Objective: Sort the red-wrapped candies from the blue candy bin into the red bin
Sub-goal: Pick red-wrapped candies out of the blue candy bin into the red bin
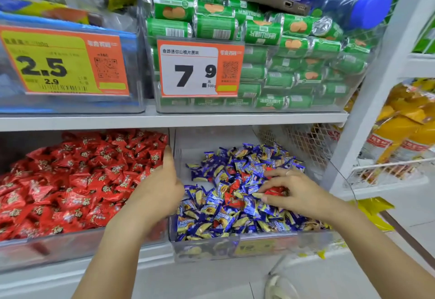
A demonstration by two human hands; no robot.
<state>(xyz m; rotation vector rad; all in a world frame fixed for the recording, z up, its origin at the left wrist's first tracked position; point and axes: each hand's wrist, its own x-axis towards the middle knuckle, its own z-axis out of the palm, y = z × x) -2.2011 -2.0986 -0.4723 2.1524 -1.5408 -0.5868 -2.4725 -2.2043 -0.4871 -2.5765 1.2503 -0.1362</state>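
The red bin (54, 249), a clear box on the lower shelf at left, is heaped with red-wrapped candies (70, 181). To its right, the blue candy bin (282, 243) holds blue and yellow wrapped candies (235, 218) with a few red ones (231, 198) mixed in near the middle. My left hand (162, 185) hovers over the red bin's right edge, thumb up, fingers curled away from view. My right hand (289, 190) rests on the blue pile, its fingers closed around a red-wrapped candy (274, 190).
The shelf above carries a clear bin of green snack rolls (259, 46) with a 7.9 price tag (200, 68) and another bin with a 2.5 tag (63, 63). A white rack (376, 87) with yellow packets stands at right. A shoe (277, 287) shows on the floor.
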